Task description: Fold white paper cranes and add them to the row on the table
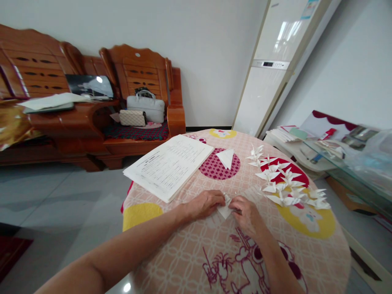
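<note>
Between my hands lies a small folded piece of white paper point(225, 211), its lower point toward me on the patterned cloth. My left hand point(210, 203) pinches its left side. On the opposite side, my right hand point(244, 208) has its fingers closed at the paper's right edge. Beyond them rests a folded white paper triangle point(226, 157). Several folded paper cranes point(281, 179) are grouped to the right of my right hand. A stack of printed sheets point(170, 165) lies to the left, beyond my left forearm.
The round table point(183, 261) wears a pink patterned cloth. At the right stands a glass-topped side table point(330, 157) with papers and a plastic bag. Wooden chairs point(137, 65) with bags line the back wall, beside a tall white air conditioner point(260, 90).
</note>
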`<state>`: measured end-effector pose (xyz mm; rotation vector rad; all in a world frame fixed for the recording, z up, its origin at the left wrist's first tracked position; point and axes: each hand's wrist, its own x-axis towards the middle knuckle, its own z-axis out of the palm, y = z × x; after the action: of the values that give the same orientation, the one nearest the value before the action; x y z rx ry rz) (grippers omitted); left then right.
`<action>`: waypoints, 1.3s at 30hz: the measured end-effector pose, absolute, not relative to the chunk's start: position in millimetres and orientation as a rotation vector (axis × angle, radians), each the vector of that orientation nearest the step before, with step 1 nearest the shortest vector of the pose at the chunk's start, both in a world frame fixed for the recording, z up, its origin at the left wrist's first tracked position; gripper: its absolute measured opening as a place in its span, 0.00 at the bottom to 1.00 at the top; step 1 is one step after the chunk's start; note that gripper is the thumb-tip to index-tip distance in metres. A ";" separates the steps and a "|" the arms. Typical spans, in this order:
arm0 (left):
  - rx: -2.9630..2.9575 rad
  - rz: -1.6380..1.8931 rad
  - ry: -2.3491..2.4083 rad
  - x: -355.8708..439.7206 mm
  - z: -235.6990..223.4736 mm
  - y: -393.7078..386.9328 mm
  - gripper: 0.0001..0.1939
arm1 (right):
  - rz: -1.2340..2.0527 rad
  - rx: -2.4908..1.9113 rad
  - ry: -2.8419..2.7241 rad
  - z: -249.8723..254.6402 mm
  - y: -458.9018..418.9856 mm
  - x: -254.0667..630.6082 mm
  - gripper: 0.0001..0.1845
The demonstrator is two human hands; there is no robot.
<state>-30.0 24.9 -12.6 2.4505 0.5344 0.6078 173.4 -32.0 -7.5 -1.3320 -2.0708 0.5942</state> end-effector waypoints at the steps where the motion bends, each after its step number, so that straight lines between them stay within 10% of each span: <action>1: 2.452 0.610 0.519 -31.9 -12.3 22.6 0.11 | 0.600 -1.335 -2.084 -6.8 -32.9 174.0 0.16; 39: 2.486 0.634 0.527 -30.2 -14.2 21.1 0.13 | 0.637 -1.325 -2.139 -6.0 -35.3 178.3 0.09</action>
<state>-30.2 21.1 -14.2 2.4863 0.5265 0.6342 178.3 -35.3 -6.0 -1.3252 -2.1390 0.6372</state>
